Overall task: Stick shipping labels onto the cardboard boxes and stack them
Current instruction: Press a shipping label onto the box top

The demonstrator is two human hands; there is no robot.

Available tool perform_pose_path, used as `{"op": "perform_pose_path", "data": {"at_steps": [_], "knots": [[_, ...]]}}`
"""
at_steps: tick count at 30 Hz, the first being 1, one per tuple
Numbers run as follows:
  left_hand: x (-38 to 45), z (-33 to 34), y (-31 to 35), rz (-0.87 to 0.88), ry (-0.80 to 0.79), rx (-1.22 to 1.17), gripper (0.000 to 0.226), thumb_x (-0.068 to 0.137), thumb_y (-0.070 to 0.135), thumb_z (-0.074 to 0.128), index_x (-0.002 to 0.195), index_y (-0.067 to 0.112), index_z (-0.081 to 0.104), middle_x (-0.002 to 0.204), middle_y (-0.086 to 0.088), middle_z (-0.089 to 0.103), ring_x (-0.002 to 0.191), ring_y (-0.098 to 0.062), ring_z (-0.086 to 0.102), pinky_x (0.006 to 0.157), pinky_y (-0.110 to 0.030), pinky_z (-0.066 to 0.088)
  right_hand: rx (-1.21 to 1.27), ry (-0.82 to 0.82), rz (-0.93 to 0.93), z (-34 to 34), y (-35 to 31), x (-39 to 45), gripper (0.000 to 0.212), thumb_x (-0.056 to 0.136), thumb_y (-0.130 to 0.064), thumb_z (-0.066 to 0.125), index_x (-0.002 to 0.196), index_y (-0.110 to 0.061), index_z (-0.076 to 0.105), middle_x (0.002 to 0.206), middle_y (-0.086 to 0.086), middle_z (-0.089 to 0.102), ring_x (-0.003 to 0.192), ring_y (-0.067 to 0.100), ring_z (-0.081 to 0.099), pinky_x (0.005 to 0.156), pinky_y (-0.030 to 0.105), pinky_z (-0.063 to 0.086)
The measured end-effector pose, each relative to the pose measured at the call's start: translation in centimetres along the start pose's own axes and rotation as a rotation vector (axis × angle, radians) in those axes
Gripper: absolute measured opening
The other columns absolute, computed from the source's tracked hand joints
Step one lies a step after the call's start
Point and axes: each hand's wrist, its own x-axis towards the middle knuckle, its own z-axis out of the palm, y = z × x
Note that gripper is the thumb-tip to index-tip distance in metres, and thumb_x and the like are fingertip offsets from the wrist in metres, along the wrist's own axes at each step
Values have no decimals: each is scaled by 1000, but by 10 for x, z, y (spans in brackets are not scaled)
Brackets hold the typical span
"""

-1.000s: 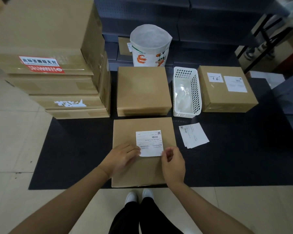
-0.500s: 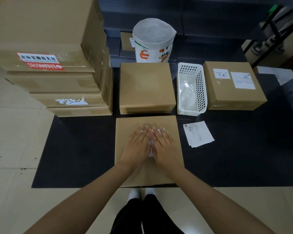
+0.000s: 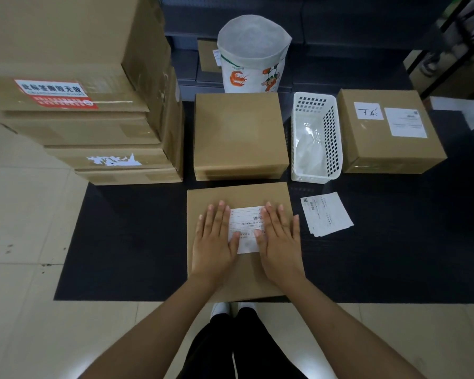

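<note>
A flat cardboard box (image 3: 246, 277) lies on the black mat right in front of me. A white shipping label (image 3: 246, 227) is on its top. My left hand (image 3: 216, 242) presses flat on the label's left edge, fingers straight. On the label's right edge my right hand (image 3: 279, 242) lies flat in the same way. Loose white labels (image 3: 326, 214) lie on the mat to the right of the box. Behind it sits a plain box (image 3: 240, 135). A labelled box (image 3: 389, 132) stands at the far right.
A tall stack of cardboard boxes (image 3: 93, 105) fills the left. A white perforated basket (image 3: 316, 138) with clear plastic stands between the two rear boxes. A white printed bag (image 3: 253, 56) stands behind. The black mat (image 3: 126, 242) lies on pale floor tiles.
One second ago my fingers pinched the label's lower edge. Then both palms covered it side by side. Now the hands have slid apart, baring the label's middle.
</note>
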Motion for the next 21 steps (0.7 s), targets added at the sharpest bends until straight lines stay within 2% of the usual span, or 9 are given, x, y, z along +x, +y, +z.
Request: {"op": "perform_pose_path", "data": {"at_steps": [4, 6, 7, 9, 11, 13, 16, 18, 21], "knots": [[-1, 0, 3, -105, 45, -18, 64, 99, 48, 9, 149, 12, -8, 158, -3, -12, 145, -14, -16, 116, -29, -16, 25, 16, 49, 4, -4, -3, 66, 96, -50, -2, 153, -18, -5, 161, -4, -10, 145, 13, -23, 118, 40, -17], [-2, -5, 1, -65, 23, -64, 65, 98, 47, 9, 149, 12, -10, 157, -2, -17, 144, -14, -19, 116, -28, -16, 57, 53, 78, 2, -4, -3, 68, 97, -51, 1, 153, -14, -5, 161, 2, -10, 146, 17, -19, 119, 39, -14], [-4, -7, 0, 10, -13, -94, 65, 98, 47, 7, 149, 12, -11, 157, -1, -19, 144, -14, -20, 116, -29, -16, 74, 68, 46, -1, -3, -3, 69, 98, -50, 7, 153, -10, 1, 161, 6, -5, 148, 22, -12, 119, 39, -10], [-10, -8, -4, 241, -102, -62, 63, 98, 48, 5, 148, 14, -13, 156, 0, -20, 144, -13, -21, 116, -29, -16, 73, 45, -180, -7, 3, -6, 66, 100, -45, 16, 149, -2, 24, 157, 13, 16, 146, 33, 16, 119, 40, 0], [-15, -6, -8, 387, -167, 28, 62, 100, 48, 9, 148, 16, -13, 157, 1, -17, 143, -11, -23, 116, -29, -17, 29, 3, -391, -7, 12, -10, 63, 101, -45, 21, 143, 0, 34, 152, 14, 27, 140, 35, 31, 117, 37, 6], [-17, -4, -9, 385, -154, 74, 62, 100, 49, 13, 148, 16, -9, 157, 1, -14, 143, -13, -21, 116, -32, -16, 31, -22, -423, -5, 18, -12, 62, 98, -45, 29, 144, -3, 27, 153, 9, 23, 142, 32, 27, 117, 38, 5], [-20, -5, -4, 347, -97, 147, 63, 97, 49, 1, 148, 13, -2, 158, -3, -7, 144, -19, -15, 116, -35, -12, -13, -37, -372, -3, 17, -15, 62, 98, -46, 27, 147, -10, 25, 155, 3, 18, 145, 26, 21, 117, 40, 4], [-24, -5, -5, 241, -44, 126, 64, 96, 49, -1, 149, 12, 5, 158, -4, 1, 145, -21, -8, 117, -35, -8, -6, -25, -271, -2, 16, -18, 65, 97, -48, 23, 149, -10, 25, 157, 2, 18, 147, 23, 16, 118, 43, 3], [-34, -3, -4, 5, 37, 58, 65, 96, 46, 9, 149, 9, 13, 157, -5, 8, 146, -21, 2, 118, -37, -3, -12, -3, -12, 4, 18, -25, 72, 94, -57, 4, 153, -17, 3, 160, -4, -5, 148, 14, -12, 119, 41, -11]]}}
